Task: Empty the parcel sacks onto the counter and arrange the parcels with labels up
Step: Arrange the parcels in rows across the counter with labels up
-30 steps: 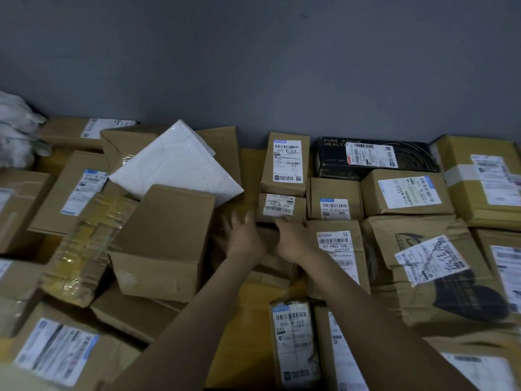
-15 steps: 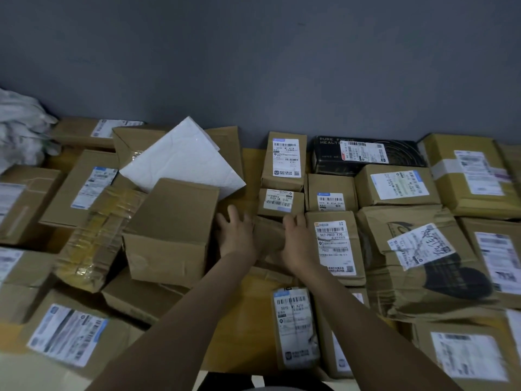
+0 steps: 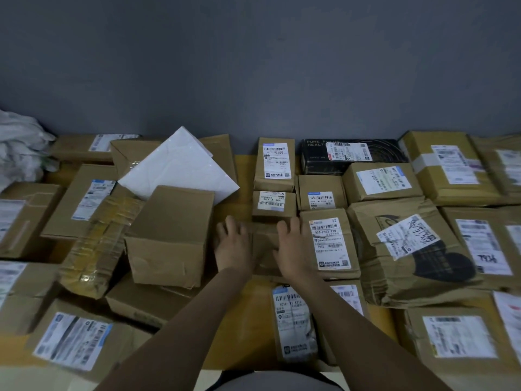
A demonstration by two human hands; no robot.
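Parcel (image 3: 263, 245) abuts boxes (image 3: 329, 244) behind, right.

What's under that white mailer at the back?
The white mailer lies on a brown carton, which shows at both sides. Its top, and any label there, is covered.

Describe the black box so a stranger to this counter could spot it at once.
Along the grey wall, follow the back row of parcels to just right of centre. The flat black cardboard box lies there, white label up. It is the only black parcel among brown ones, with pale lettering on top.
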